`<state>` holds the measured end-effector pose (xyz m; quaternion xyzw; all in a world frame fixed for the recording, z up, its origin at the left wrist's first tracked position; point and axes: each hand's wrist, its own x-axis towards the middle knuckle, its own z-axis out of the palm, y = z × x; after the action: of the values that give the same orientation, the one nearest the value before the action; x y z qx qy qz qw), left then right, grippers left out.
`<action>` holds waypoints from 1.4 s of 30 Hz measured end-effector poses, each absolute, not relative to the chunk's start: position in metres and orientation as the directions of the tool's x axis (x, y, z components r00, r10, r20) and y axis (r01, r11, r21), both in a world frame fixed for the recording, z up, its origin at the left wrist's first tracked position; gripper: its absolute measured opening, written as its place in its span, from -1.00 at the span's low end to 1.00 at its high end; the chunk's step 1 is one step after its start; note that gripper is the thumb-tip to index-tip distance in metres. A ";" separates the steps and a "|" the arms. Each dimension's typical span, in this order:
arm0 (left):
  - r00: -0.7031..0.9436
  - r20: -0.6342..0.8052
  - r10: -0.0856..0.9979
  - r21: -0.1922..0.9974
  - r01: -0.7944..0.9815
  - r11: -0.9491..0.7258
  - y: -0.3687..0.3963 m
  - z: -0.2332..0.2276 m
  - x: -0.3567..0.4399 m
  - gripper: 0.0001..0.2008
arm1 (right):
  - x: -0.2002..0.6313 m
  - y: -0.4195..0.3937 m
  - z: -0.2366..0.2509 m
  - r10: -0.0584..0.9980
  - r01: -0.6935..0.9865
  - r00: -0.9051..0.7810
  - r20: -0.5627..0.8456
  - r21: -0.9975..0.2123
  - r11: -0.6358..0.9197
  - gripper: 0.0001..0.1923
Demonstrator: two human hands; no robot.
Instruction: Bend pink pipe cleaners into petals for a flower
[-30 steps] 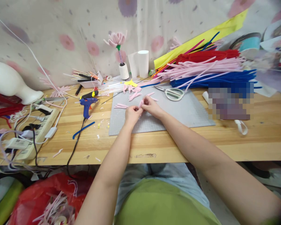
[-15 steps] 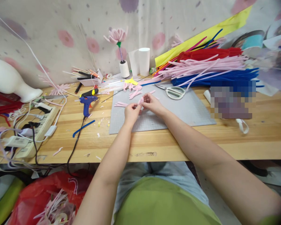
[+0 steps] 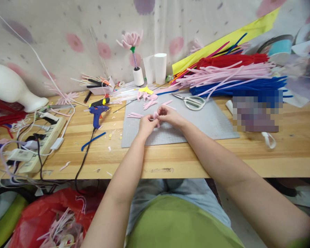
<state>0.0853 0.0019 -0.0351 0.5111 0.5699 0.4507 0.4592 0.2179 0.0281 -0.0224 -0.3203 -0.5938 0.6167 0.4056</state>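
Between my two hands is a bent pink pipe cleaner (image 3: 155, 115), partly covered by the fingers. My left hand (image 3: 147, 126) pinches it from the left, low over the grey cutting mat (image 3: 206, 125). From the right, the fingertips of my right hand (image 3: 168, 115) close on the same piece. Short pink pipe cleaner lengths (image 3: 134, 115) lie just left of my left hand. Beyond the hands rest shaped pink pieces (image 3: 150, 103) and a yellow piece (image 3: 146, 90). Scissors (image 3: 193, 102) with pale handles lie on the mat's far side.
A blue glue gun (image 3: 96, 113) stands left of the mat, its cord running off the table edge. Bundles of pink pipe cleaners (image 3: 227, 74), red and blue ones lie at the back right. A pink flower (image 3: 131, 40) stands behind. A power strip (image 3: 45, 144) is far left.
The pink piece has turned between my fingers, and a rounded part now shows above them with an end below. Both hands stay over the same spot on the mat.
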 end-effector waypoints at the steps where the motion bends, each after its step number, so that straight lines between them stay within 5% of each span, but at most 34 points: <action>1: -0.039 -0.071 0.997 0.988 0.132 0.076 0.001 -0.034 0.086 -0.82 | 0.219 0.029 -0.023 0.876 -0.128 -0.475 0.087 -0.991 0.029 -0.67; 10: 0.028 -0.108 0.994 0.993 -0.046 0.109 0.000 -0.026 0.085 -0.78 | 0.229 0.034 -0.023 0.862 -0.223 -0.501 0.078 -0.974 -0.042 -0.65; 15: -0.044 -0.057 0.997 0.987 0.148 0.063 0.001 -0.034 0.087 -0.81 | 0.224 0.031 -0.026 0.859 -0.190 -0.511 0.042 -0.980 -0.065 -0.67; 18: -0.088 -0.001 0.996 0.976 0.218 0.021 0.001 -0.035 0.088 -0.81 | 0.219 0.030 -0.025 0.887 -0.143 -0.459 0.046 -0.989 -0.023 -0.70; 25: -0.127 -0.111 0.986 0.994 -0.037 0.107 0.000 -0.028 0.091 -0.86 | 0.219 0.037 -0.024 0.934 0.081 -0.274 0.228 -0.963 0.258 -0.80; 30: -0.128 -0.104 0.986 0.987 -0.134 0.087 0.001 -0.030 0.091 -0.87 | 0.218 0.038 -0.026 0.934 0.169 -0.245 0.259 -0.938 0.304 -0.81; 42: -0.089 -0.154 0.984 0.984 -0.105 0.144 0.002 -0.028 0.090 -0.84 | 0.217 0.037 -0.030 0.955 0.076 -0.265 0.130 -0.985 0.155 -0.81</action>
<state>0.0901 0.0024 -0.0276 0.4112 0.5346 0.5088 0.5350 0.2167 0.0367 -0.0302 -0.4163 -0.6192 0.4992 0.4405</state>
